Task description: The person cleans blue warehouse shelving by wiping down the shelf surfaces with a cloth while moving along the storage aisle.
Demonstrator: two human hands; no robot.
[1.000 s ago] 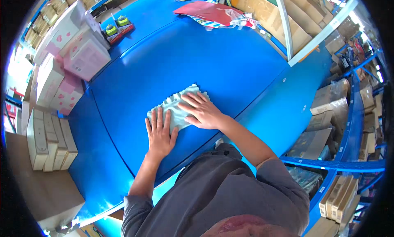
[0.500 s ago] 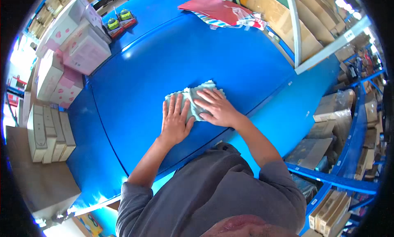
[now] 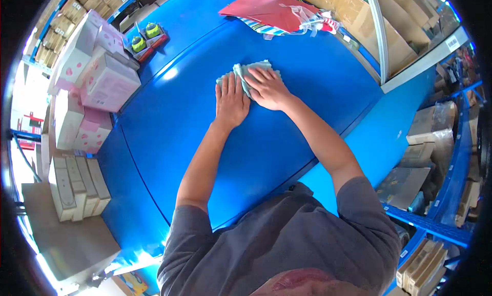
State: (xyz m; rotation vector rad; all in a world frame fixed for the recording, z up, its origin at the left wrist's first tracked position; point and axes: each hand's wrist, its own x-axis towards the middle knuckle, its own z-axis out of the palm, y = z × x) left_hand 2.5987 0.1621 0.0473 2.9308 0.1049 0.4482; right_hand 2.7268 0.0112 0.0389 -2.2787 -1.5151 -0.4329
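A pale green cloth point(image 3: 239, 70) with a scalloped edge lies bunched on the blue tabletop point(image 3: 174, 121). On its near left part rests my left hand point(image 3: 232, 102), palm down, the fingers stretched forward. My right hand point(image 3: 269, 91) presses flat on the right part of the same cloth, fingers pointing up and left. Both hands are close together, and both arms reach forward over the table. A raised fold of the cloth shows between them; the rest under the palms is hidden.
Pink and white boxes point(image 3: 110, 83) and upright white boxes point(image 3: 77, 188) line the left side. A tray holding yellow-green items point(image 3: 152, 30) stands back left. Red sheets point(image 3: 271, 11) lie at the back. Right are a metal frame post point(image 3: 379, 39), cardboard point(image 3: 353, 19) and shelving point(image 3: 430, 224).
Both hands have slid the cloth forward, away from my body, and my arms are now straighter. The camera view has shifted slightly.
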